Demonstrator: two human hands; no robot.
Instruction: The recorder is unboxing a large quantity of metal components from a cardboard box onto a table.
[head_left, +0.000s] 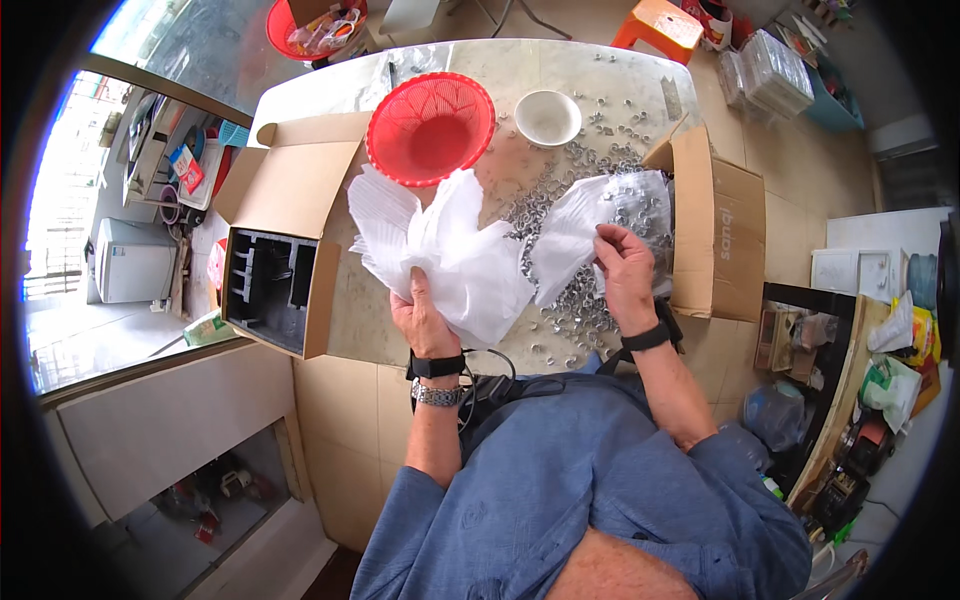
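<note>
My left hand (pixel 424 322) grips a loose bunch of thin white plastic bags (pixel 470 265), its thumb pressed on top and the bags fanned out over the table. To the right, my right hand (pixel 628 275) pinches the edge of a single white bag (pixel 568 235) between thumb and fingers. This bag spreads over many small grey metal clips (pixel 570 300) scattered on the table. Beside it, near the right carton, lies a clear plastic bag (pixel 645 195) with metal clips showing at it; whether they are inside or beneath I cannot tell.
A red plastic basket (pixel 430 130) and a white bowl (pixel 548 118) stand on the marble-look table (pixel 330 100) beyond my hands. At the left is an open cardboard box (pixel 300 180) with black parts inside. Another open carton (pixel 735 235) stands at the right edge. An orange stool (pixel 660 25) is farther back.
</note>
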